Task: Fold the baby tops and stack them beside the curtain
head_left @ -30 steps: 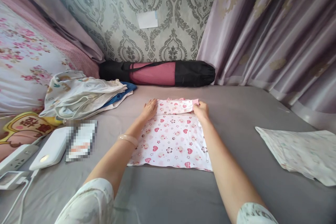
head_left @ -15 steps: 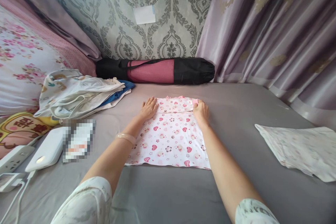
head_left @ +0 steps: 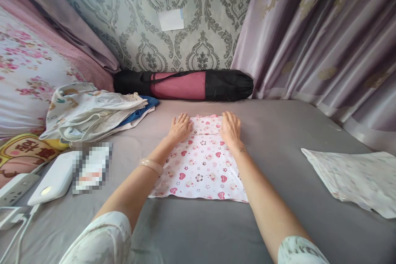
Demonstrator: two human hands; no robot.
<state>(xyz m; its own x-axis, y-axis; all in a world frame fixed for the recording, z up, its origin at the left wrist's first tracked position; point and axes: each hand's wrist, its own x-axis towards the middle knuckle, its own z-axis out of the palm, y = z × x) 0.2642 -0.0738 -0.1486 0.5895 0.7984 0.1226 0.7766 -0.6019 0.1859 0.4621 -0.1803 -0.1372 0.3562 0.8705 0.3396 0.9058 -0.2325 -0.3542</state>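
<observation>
A white garment (head_left: 201,169) printed with pink hearts and small flowers lies spread on the grey bed sheet (head_left: 192,231). Its far end is turned over into a band, with a little pink trim showing at the far edge. My left hand (head_left: 180,127) rests flat on the left end of that band, fingers apart. On the band's right end lies my right hand (head_left: 230,128), palm down with fingers stretched out. Both hands press on the cloth without gripping it. The cloth right under the palms is hidden.
Behind the garment, a black and pink rolled bag (head_left: 179,86) lies along the wall. Crumpled clothes (head_left: 95,111) are heaped at the left, near a white power bank (head_left: 55,177), a power strip (head_left: 18,187) and cables. A folded pale cloth (head_left: 355,177) lies at the right.
My right hand has let go of the band's pink-edged right corner and now lies flat on it. My left hand has stayed flat at the left end, shifting slightly.
</observation>
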